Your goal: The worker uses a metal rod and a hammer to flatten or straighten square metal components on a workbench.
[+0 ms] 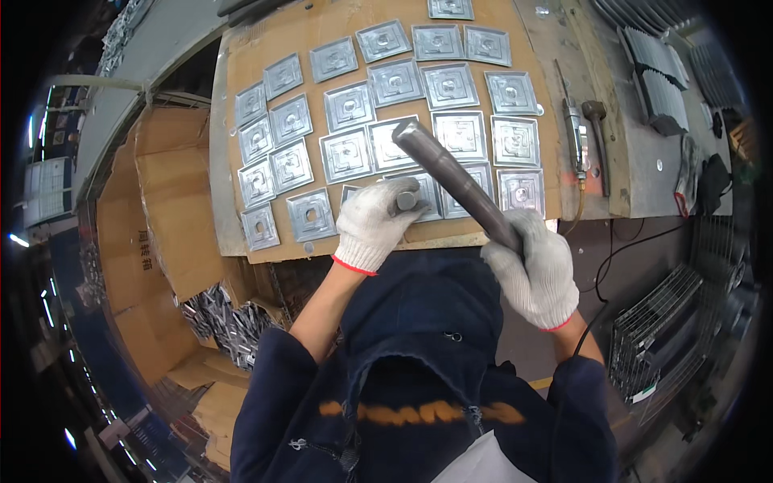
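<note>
My left hand (369,224), in a white knit glove with a red cuff, is closed around a short round metal punch (407,200). Its flat end faces up, and its lower part is hidden by the fingers. Beneath that hand lie front-row plates of the square silvery metal plates (348,155), set out in rows. Gloved the same way, my right hand (538,272) grips the lower end of a thick dark metal bar (451,171). The bar slants up and left over the plates, its worn end above the punch. Two plates at front left, one of them this plate (312,216), have a hole in the middle.
A brown cardboard sheet (338,24) underlies the plates. Right of it on the bench are an air tool (575,137) with a hose and a hammer (597,145). Stacked grey parts (656,76) stand beyond. At left, a cardboard box (177,201) sits near metal scraps (229,326); a wire rack (656,310) stands at lower right.
</note>
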The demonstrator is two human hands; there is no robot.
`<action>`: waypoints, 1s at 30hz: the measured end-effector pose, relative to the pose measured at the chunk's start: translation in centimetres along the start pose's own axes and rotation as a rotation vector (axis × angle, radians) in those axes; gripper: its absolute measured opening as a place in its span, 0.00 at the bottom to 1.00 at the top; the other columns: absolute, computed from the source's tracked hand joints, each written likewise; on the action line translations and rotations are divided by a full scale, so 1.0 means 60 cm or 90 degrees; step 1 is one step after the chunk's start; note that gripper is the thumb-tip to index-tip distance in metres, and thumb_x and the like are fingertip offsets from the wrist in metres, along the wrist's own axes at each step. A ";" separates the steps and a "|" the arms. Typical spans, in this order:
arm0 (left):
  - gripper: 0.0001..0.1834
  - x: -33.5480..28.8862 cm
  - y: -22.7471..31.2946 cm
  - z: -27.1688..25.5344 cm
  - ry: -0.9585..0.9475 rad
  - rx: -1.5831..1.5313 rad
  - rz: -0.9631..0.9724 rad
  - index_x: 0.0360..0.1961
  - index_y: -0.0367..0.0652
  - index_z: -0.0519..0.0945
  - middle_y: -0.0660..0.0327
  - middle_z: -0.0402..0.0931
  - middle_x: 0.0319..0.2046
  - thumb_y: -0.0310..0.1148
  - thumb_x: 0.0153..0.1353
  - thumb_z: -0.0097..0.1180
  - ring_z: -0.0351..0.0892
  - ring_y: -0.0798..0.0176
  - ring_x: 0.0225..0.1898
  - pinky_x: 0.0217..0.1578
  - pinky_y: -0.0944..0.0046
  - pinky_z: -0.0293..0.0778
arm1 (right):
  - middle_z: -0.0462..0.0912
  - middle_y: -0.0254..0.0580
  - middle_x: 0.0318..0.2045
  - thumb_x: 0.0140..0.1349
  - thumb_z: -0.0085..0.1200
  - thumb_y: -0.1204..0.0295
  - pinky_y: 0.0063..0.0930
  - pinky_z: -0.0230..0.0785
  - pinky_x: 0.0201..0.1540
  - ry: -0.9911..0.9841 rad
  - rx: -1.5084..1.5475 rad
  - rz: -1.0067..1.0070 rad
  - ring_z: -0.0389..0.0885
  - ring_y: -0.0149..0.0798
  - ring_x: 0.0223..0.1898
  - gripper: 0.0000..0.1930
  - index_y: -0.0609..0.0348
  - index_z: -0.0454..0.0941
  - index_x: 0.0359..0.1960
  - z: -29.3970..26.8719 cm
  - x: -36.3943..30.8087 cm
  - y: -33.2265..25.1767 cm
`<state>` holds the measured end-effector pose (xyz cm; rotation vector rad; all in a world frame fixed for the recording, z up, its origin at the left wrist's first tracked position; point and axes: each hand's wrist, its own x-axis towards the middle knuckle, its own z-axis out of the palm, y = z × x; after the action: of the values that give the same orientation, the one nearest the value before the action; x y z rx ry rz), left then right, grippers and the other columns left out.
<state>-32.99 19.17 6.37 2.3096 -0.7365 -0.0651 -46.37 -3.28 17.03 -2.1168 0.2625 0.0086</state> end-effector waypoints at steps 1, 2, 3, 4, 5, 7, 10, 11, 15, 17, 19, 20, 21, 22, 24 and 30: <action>0.20 -0.001 0.003 -0.003 -0.004 0.003 0.001 0.46 0.49 0.92 0.57 0.90 0.35 0.44 0.54 0.81 0.90 0.51 0.36 0.39 0.53 0.84 | 0.86 0.50 0.29 0.71 0.67 0.61 0.45 0.79 0.39 0.029 0.006 -0.111 0.89 0.56 0.34 0.17 0.60 0.82 0.52 -0.008 0.002 -0.019; 0.18 -0.003 -0.003 0.006 0.035 -0.037 0.011 0.43 0.50 0.91 0.59 0.89 0.33 0.44 0.54 0.81 0.89 0.51 0.35 0.39 0.53 0.84 | 0.86 0.46 0.28 0.69 0.69 0.63 0.43 0.78 0.35 0.031 -0.049 -0.167 0.89 0.52 0.29 0.16 0.59 0.81 0.50 -0.011 0.008 -0.031; 0.18 -0.005 -0.005 0.006 0.042 -0.039 0.010 0.43 0.50 0.91 0.59 0.89 0.33 0.44 0.54 0.81 0.89 0.51 0.35 0.39 0.53 0.84 | 0.86 0.46 0.28 0.69 0.69 0.63 0.43 0.78 0.35 0.029 -0.054 -0.172 0.89 0.52 0.29 0.16 0.59 0.81 0.50 -0.006 0.013 -0.031; 0.17 -0.006 -0.007 0.009 0.010 -0.044 -0.010 0.42 0.50 0.91 0.59 0.88 0.32 0.44 0.54 0.81 0.89 0.51 0.35 0.39 0.53 0.83 | 0.86 0.46 0.27 0.70 0.68 0.61 0.43 0.78 0.32 -0.013 -0.174 -0.170 0.88 0.51 0.27 0.15 0.58 0.80 0.48 0.004 0.018 -0.021; 0.17 -0.002 -0.001 0.006 -0.022 -0.050 -0.029 0.40 0.49 0.90 0.60 0.88 0.31 0.43 0.54 0.81 0.89 0.51 0.34 0.39 0.53 0.83 | 0.86 0.45 0.27 0.71 0.67 0.60 0.42 0.78 0.30 -0.055 -0.295 -0.165 0.88 0.51 0.25 0.15 0.56 0.79 0.45 0.014 0.024 -0.012; 0.15 0.001 0.004 -0.001 -0.059 -0.036 -0.075 0.37 0.49 0.89 0.60 0.87 0.31 0.42 0.54 0.81 0.88 0.51 0.34 0.38 0.53 0.83 | 0.86 0.46 0.25 0.73 0.64 0.56 0.42 0.79 0.27 -0.108 -0.414 -0.126 0.88 0.49 0.23 0.16 0.56 0.77 0.42 0.025 0.036 -0.010; 0.29 -0.007 -0.011 0.001 -0.109 0.008 -0.090 0.53 0.51 0.91 0.57 0.90 0.41 0.40 0.48 0.84 0.89 0.53 0.43 0.49 0.54 0.84 | 0.87 0.47 0.25 0.76 0.60 0.52 0.45 0.80 0.28 -0.183 -0.462 -0.041 0.89 0.52 0.24 0.19 0.58 0.77 0.43 0.021 0.040 -0.015; 0.29 -0.010 -0.010 -0.005 -0.106 0.002 -0.093 0.53 0.51 0.91 0.57 0.90 0.41 0.40 0.48 0.84 0.89 0.53 0.43 0.49 0.54 0.84 | 0.87 0.49 0.26 0.76 0.60 0.52 0.47 0.81 0.31 -0.162 -0.410 -0.018 0.89 0.54 0.27 0.19 0.58 0.77 0.45 0.018 0.033 -0.012; 0.51 -0.036 -0.027 -0.073 -0.068 0.186 0.093 0.68 0.53 0.80 0.53 0.73 0.70 0.48 0.38 0.87 0.64 0.34 0.76 0.80 0.32 0.54 | 0.87 0.54 0.28 0.75 0.61 0.53 0.49 0.81 0.39 -0.066 -0.239 0.064 0.90 0.59 0.34 0.20 0.58 0.79 0.50 0.014 -0.001 -0.002; 0.48 -0.061 -0.074 -0.090 -0.043 0.228 0.086 0.67 0.54 0.80 0.53 0.72 0.72 0.47 0.41 0.86 0.63 0.34 0.76 0.79 0.29 0.53 | 0.86 0.52 0.27 0.76 0.61 0.55 0.46 0.79 0.38 -0.042 -0.137 0.214 0.89 0.56 0.31 0.19 0.60 0.79 0.51 0.014 -0.017 0.003; 0.44 -0.071 -0.108 -0.096 -0.035 0.258 0.073 0.66 0.54 0.81 0.52 0.72 0.71 0.44 0.44 0.85 0.64 0.33 0.76 0.78 0.29 0.55 | 0.84 0.51 0.26 0.77 0.60 0.56 0.44 0.76 0.36 -0.004 -0.112 0.236 0.87 0.51 0.29 0.19 0.62 0.80 0.51 0.026 -0.031 0.009; 0.43 -0.073 -0.120 -0.091 0.013 0.242 0.046 0.65 0.54 0.81 0.51 0.72 0.71 0.44 0.45 0.85 0.63 0.33 0.76 0.77 0.29 0.56 | 0.83 0.50 0.25 0.77 0.59 0.56 0.43 0.75 0.36 0.048 -0.100 0.248 0.85 0.48 0.28 0.19 0.63 0.80 0.51 0.037 -0.041 0.018; 0.42 -0.070 -0.130 -0.088 0.059 0.224 0.019 0.64 0.54 0.82 0.50 0.72 0.71 0.43 0.46 0.85 0.63 0.32 0.76 0.77 0.29 0.57 | 0.82 0.50 0.25 0.78 0.59 0.57 0.42 0.75 0.36 0.102 -0.088 0.260 0.84 0.45 0.27 0.19 0.64 0.80 0.51 0.045 -0.050 0.024; 0.40 -0.061 -0.120 -0.091 0.113 0.212 0.064 0.62 0.51 0.83 0.49 0.75 0.68 0.44 0.46 0.84 0.69 0.33 0.72 0.71 0.31 0.65 | 0.82 0.50 0.26 0.78 0.58 0.57 0.40 0.74 0.36 0.110 -0.025 0.305 0.82 0.42 0.28 0.19 0.66 0.80 0.49 0.048 -0.058 0.020; 0.39 -0.037 -0.088 -0.077 0.124 0.107 0.107 0.61 0.49 0.84 0.50 0.79 0.64 0.45 0.47 0.84 0.74 0.36 0.67 0.68 0.35 0.69 | 0.82 0.50 0.27 0.78 0.58 0.58 0.40 0.74 0.37 0.153 -0.017 0.305 0.82 0.41 0.29 0.19 0.66 0.80 0.49 0.062 -0.079 0.034; 0.27 0.024 0.001 -0.013 -0.007 -0.039 0.058 0.50 0.45 0.88 0.55 0.88 0.42 0.47 0.53 0.82 0.89 0.49 0.45 0.47 0.52 0.83 | 0.82 0.53 0.28 0.78 0.58 0.58 0.43 0.75 0.39 0.180 -0.077 0.300 0.84 0.48 0.31 0.18 0.65 0.80 0.51 0.088 -0.094 -0.001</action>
<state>-31.64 18.87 7.23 2.2170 -0.8336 -0.0585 -51.35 2.20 14.90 -2.1267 0.9442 0.0019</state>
